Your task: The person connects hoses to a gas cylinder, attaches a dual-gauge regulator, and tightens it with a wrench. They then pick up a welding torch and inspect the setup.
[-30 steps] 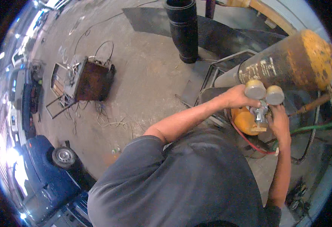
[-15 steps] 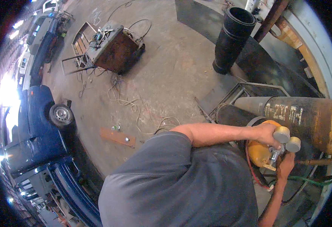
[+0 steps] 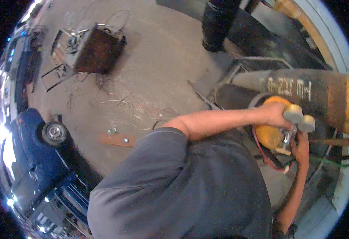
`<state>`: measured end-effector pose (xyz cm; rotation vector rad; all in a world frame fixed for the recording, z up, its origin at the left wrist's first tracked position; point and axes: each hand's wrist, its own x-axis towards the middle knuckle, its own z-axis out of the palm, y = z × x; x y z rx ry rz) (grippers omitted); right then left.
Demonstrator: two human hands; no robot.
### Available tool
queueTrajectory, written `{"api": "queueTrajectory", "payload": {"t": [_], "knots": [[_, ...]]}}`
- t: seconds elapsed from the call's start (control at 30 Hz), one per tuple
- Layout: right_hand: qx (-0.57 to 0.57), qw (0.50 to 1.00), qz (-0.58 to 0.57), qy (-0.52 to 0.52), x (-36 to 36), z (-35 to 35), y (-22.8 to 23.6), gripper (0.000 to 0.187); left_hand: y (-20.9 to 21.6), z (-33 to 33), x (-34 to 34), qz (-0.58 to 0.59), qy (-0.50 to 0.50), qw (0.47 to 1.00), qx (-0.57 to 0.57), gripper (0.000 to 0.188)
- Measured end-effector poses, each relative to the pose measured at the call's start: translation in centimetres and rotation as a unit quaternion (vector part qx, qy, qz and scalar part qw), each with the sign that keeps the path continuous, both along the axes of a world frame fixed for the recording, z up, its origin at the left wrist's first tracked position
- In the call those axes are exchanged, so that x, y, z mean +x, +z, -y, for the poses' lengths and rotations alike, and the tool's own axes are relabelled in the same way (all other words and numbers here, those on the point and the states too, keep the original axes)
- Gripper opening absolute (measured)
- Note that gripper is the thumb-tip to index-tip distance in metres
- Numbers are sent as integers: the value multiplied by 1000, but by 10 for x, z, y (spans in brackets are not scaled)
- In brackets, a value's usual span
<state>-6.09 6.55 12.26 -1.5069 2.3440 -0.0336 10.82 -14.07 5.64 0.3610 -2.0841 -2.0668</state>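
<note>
A pressure regulator with two round gauges [image 3: 293, 114] is fixed at the top of a gas cylinder with a yellow shoulder [image 3: 269, 136]. My left hand [image 3: 275, 113] is closed round the regulator beside the gauges, its arm stretched across from the left. Lower down, my right hand [image 3: 300, 146] has its fingers curled at the shiny metal fitting [image 3: 287, 136] under the gauges. The fingertips of both hands are partly hidden. A red hose [image 3: 263, 156] curves below the yellow shoulder.
A large grey cylinder [image 3: 288, 81] lies behind, near a metal frame [image 3: 262, 59]. Green hose [image 3: 335, 163] runs right. A black tube [image 3: 219, 24] stands farther back. Leftward are a rusty cart-mounted machine [image 3: 99, 51], loose cables [image 3: 122, 104], a rusty plate [image 3: 116, 140] and a blue vehicle [image 3: 35, 135].
The whole view has shifted, so the cylinders and floor objects sit higher in the picture. Both hands remain at the regulator, with little change in their grip.
</note>
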Motion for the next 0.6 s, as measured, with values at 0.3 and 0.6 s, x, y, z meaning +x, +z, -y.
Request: {"api": "queueTrajectory", "payload": {"t": [0.3, 0.6], "knots": [[49, 998, -16, -34, 0, -9, 3, 52, 12, -7, 10, 21, -10, 999, 29, 57], [7, 997, -68, -25, 7, -11, -5, 52, 6, 0, 10, 0, -14, 999, 32, 56]]}}
